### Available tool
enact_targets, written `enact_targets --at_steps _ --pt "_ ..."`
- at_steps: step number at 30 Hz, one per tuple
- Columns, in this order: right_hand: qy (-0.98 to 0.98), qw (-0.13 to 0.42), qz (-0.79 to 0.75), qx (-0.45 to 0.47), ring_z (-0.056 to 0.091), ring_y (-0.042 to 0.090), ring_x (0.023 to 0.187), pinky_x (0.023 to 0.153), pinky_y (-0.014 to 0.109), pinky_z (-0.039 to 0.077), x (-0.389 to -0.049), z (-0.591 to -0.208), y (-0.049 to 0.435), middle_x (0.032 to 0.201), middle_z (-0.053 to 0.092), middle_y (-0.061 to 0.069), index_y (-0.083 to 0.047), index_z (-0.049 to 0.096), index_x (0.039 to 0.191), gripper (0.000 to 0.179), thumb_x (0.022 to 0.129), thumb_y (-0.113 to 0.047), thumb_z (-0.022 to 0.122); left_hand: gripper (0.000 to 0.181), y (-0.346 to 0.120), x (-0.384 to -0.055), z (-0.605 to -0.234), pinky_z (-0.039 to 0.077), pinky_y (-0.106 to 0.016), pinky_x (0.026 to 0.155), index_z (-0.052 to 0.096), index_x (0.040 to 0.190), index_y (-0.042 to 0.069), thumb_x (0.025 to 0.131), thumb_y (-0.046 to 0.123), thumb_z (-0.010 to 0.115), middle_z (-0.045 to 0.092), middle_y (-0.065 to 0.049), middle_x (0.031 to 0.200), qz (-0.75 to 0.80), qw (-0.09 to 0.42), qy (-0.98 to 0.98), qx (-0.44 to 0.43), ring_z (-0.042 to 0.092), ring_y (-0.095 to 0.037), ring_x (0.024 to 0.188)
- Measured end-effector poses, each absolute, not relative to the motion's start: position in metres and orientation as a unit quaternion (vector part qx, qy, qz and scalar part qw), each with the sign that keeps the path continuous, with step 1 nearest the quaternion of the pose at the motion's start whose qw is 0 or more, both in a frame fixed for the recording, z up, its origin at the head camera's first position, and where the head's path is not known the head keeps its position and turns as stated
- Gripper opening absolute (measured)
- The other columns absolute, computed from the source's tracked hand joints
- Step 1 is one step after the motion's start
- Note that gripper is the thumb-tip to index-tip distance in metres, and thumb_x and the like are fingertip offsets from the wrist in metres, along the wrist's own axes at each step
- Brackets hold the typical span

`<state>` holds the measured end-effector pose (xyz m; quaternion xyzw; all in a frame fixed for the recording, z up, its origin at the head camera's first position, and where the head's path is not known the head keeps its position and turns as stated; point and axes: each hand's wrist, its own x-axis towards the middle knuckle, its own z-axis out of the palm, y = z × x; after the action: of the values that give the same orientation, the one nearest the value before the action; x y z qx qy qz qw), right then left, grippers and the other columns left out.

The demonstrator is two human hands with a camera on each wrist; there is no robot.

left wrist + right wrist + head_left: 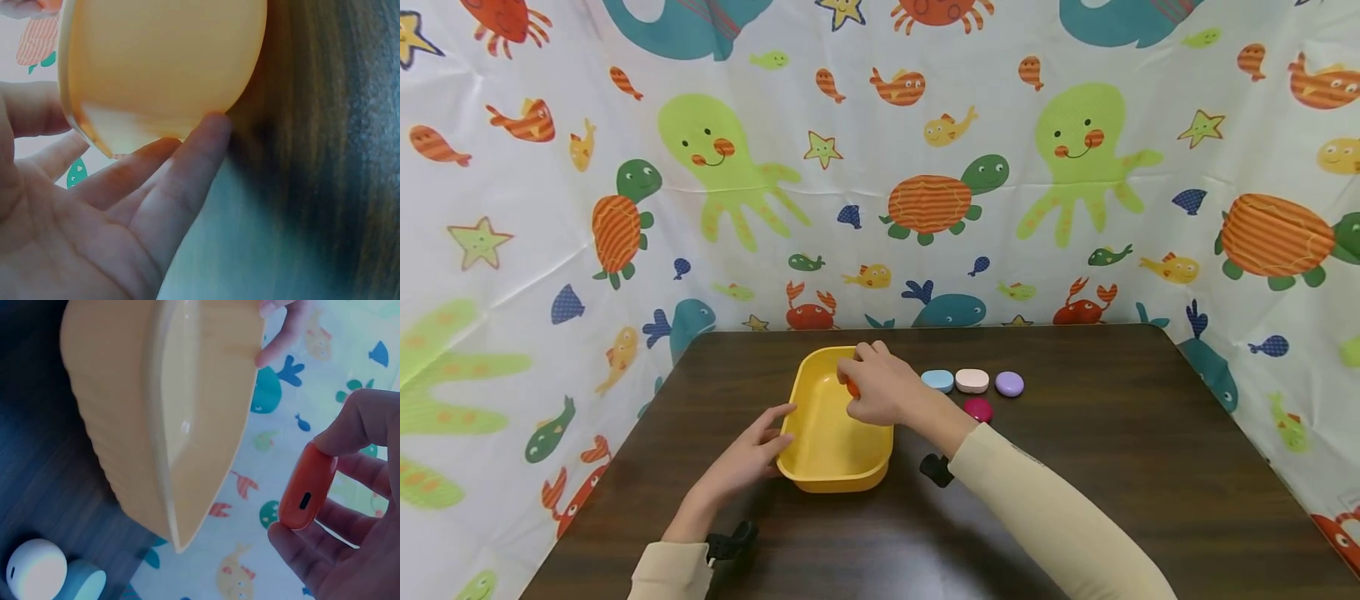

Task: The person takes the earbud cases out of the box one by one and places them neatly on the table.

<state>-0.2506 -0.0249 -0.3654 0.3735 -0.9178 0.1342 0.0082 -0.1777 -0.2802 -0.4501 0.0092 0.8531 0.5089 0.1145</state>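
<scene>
Over the far right part of a yellow plastic basin (831,482), my right hand (880,385) pinches a small orange rounded case (308,487) between thumb and fingertips. The right wrist view shows a dark slot in the edge of the case; in the head view the hand hides most of it. My left hand (748,454) is at the basin's left side, its extended fingers touching the rim and outer wall. In the left wrist view these fingers (181,187) lie nearly straight along the basin. The visible basin floor has nothing on it.
Right of the basin stand a light blue case (937,381), a pale pink case (972,381) and a purple case (1010,383). A magenta case (978,409) lies nearer, partly behind my right forearm. A patterned cloth (850,167) hangs behind the dark table (1112,467).
</scene>
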Motion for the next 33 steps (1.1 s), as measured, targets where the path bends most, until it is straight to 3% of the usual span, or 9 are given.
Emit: enact_targets --at_steps 16,33 --pt "-0.927 0.012 0.149 0.345 0.042 0.019 0.102 0.076 0.027 0.048 -0.250 -0.371 0.012 0.109 0.051 0.002 -0.016 0.067 0.117 0.032 0.086 -0.021 0.072 0.058 -0.281 -0.180 -0.453 0.055 -0.055 0.095 0.026 0.159 0.015 0.107 0.024 0.052 0.042 -0.031 0.148 0.515 0.120 0.849 0.016 0.057 -0.041 0.124" --pt "-0.934 0.028 0.148 0.324 0.044 0.021 0.099 0.073 0.029 0.049 -0.253 -0.389 0.057 0.105 0.053 0.003 -0.017 0.067 0.111 0.027 0.084 -0.016 0.071 0.058 -0.281 -0.179 -0.450 0.056 -0.052 0.094 0.028 0.158 0.015 0.107 0.026 0.052 0.046 -0.030 0.146 0.512 0.116 0.850 0.023 0.061 -0.036 0.119"
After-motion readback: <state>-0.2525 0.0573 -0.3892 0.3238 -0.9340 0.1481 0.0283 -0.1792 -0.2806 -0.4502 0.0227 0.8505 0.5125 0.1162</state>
